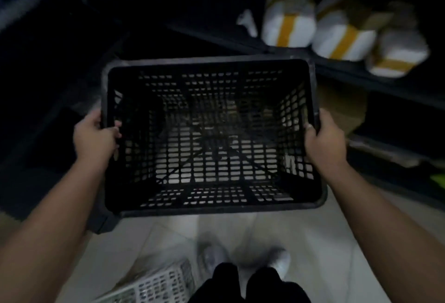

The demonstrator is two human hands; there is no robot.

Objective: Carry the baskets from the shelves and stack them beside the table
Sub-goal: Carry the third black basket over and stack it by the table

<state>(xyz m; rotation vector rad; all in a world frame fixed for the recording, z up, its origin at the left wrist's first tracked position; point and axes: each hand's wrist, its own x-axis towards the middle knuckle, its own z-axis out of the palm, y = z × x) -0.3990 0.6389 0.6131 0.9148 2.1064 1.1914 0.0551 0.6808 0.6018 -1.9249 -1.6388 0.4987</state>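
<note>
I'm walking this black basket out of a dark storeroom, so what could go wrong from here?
The black basket blocks much of your view of the floor, and a white basket lies by your left foot: you could trip. Each hand, left hand and right hand, holds only the rim, so the grip may slip. The wrapped parcels on the shelf could get knocked.

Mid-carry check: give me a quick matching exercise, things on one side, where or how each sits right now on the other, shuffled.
Things:
1. black basket
2. white basket
3. white packages with yellow bands
4. left hand

Places:
A. on the dark shelf, upper right
B. gripping the basket's left rim
C. on the floor, bottom left
D. held between both hands

Pairs: 1-D, 2-C, 3-A, 4-B
</note>
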